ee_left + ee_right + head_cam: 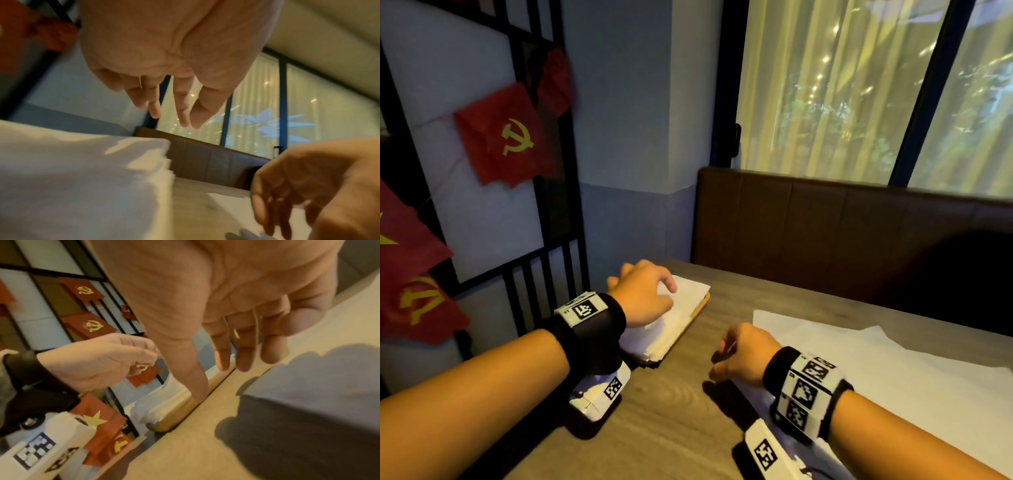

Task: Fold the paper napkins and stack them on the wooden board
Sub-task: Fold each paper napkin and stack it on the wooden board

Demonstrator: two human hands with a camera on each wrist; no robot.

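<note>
Behind the grey wood-grain surface [671,404] runs a brown padded bench back [842,219], and above it a dark-framed window with pale yellow curtains [825,85]. Red paper flags with yellow hammer-and-sickle emblems [500,137] hang on the black-framed partition at the left.

At the far left corner of the surface lies a light wooden board with rounded edges [702,305], and on it sits a stack of folded white paper napkins [674,318], its layers stepped and slightly uneven along the near side. The person's left hand [643,294] is over that stack, palm down. In the left wrist view its fingers [180,105] hang loosely, a little spread and only slightly bent, above the top napkin; I cannot tell whether they touch the paper. They hold nothing.

The right hand [743,353] is over the bare surface between the board and a large unfolded white paper sheet [893,370] that lies flat to the right, reaching to the surface's near edge. Its wrist is over the sheet's left edge. In the right wrist view its fingers [244,353] point downward, side by side and loosely extended, with the thumb apart from them, and the board's rounded edge is just beyond the fingertips. This hand holds nothing either.

Both wrists carry black bands with white blocks printed with square black-and-white markers [804,387].
</note>
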